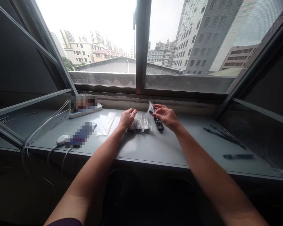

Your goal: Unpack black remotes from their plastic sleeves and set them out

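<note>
Several small packets in clear plastic [138, 123] lie side by side on the grey desk. My left hand [128, 118] is at their left end, its fingers curled together; whether it grips anything is hidden. A small clear plastic bag [151, 110] with something dark inside is pinched in my right hand [165, 115], raised over the right end of the row. Just under that hand lies a black remote control [158, 124], its upper end partly covered.
A flat clear plastic sleeve [107, 124] lies left of my left hand. Farther left are a power strip [86, 110], a white round charger [61, 140], a blurred phone-like item and cables. Black cable ties [224, 135] and a dark pen-like tool [238, 156] lie at right.
</note>
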Tool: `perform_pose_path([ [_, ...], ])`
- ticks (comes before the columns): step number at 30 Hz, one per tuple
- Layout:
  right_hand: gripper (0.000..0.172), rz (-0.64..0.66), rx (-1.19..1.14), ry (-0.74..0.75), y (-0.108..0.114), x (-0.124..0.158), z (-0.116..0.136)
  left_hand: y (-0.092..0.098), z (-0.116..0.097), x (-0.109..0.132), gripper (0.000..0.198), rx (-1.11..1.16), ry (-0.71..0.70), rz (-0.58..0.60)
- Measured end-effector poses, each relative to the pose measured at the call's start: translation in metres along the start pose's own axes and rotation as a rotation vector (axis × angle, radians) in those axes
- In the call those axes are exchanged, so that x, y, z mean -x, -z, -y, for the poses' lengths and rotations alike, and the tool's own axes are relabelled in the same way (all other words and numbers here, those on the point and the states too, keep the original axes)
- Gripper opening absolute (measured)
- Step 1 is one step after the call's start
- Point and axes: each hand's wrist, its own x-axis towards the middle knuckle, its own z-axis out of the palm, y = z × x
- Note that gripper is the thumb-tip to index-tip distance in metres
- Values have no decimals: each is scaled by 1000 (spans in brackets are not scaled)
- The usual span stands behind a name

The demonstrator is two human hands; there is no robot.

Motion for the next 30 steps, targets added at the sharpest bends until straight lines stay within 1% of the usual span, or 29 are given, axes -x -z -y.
perform_pose_path([
  [2,43,32,-25,44,-5,0,-1,-1,-5,0,33,214,51,47],
  [5,40,128,-71,58,-14,3,1,-3,-14,1,48,548,200,140],
  [7,38,215,-121,47,-22,6,3,-4,-18,1,57,706,300,172],
  [9,36,295,-167,29,-31,10,3,-3,-19,0,61,811,346,177],
  [11,34,339,-187,19,-38,13,3,-1,-18,-1,60,865,346,152],
  [14,31,358,-187,20,-46,16,2,2,-16,-1,59,887,340,106],
  [18,30,369,-163,49,-48,17,4,4,-17,0,56,883,342,121],
  [21,32,344,-175,55,-48,18,7,4,-19,0,54,862,346,97],
  [23,37,268,-228,23,-50,18,8,4,-19,0,53,857,348,70],
  [24,43,220,-269,-8,-51,17,8,4,-19,-1,53,857,346,57],
  [27,74,109,-360,-174,-53,16,7,3,-17,-2,54,852,323,24],
  [29,87,103,-390,-313,-53,15,6,3,-16,-2,57,841,307,10],
  [30,88,126,-409,-382,-52,15,6,3,-16,-2,60,836,301,7],
])
